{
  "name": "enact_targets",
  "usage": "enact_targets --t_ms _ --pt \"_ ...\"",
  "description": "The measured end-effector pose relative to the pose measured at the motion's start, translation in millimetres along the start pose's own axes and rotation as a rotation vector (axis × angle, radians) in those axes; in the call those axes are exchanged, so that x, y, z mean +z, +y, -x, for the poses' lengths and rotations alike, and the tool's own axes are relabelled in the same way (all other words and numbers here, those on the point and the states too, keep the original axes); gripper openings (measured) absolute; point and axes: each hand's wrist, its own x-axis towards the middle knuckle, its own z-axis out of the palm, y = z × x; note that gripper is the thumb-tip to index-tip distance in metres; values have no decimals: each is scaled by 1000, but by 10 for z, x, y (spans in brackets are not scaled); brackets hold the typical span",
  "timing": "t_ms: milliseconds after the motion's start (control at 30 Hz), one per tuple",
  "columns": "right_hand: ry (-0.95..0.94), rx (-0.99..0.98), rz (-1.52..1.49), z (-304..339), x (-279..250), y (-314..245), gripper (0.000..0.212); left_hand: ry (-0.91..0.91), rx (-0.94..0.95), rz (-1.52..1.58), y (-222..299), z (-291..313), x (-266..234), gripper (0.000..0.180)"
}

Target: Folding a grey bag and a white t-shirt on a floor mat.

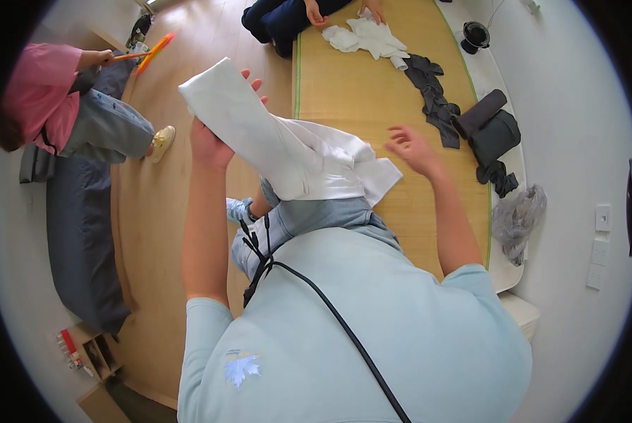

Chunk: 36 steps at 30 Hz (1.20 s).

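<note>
A folded white garment [316, 156] stretches from my left hand down across my lap; its exact kind cannot be told. My left hand [214, 141] supports the long flat end from beneath, with its fingertips showing past the far edge. The near end lies bunched and creased over my thighs, with one flap hanging to the right. My right hand [411, 149] is raised over the mat to the right of the garment. It touches nothing, and its fingers are apart and slightly bent.
I sit on a woven mat [344, 88]. At its far end, another person's hands are at a white garment [372, 37]. Dark clothes [432, 99] and dark rolled bundles [496, 134] lie along the right, near a plastic bag [519, 218]. At left, someone holds an orange-ended stick [157, 53].
</note>
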Motion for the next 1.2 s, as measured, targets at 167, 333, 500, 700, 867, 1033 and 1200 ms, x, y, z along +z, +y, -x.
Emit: enact_targets --t_ms 167,333,500,700,867,1033,1200 --pt "-191 -355 261 -86 939 153 71 -31 33 -3 18 126 -110 50" --pt "-293 -455 -11 3 1497 -326 60 129 75 -223 -57 292 8 43" --pt "-596 -70 208 118 1701 -690 45 317 158 -436 -221 432 219 35" --pt "-111 -227 109 213 2189 -302 68 309 260 -430 -382 550 443 30" --pt "-300 -235 130 16 2003 -396 59 259 241 -329 -378 601 568 27" --pt "-614 -238 95 -79 1766 -3 48 242 342 -318 -261 470 594 28" --pt "-118 -377 -246 1 497 451 27 384 490 -395 56 229 476 30"
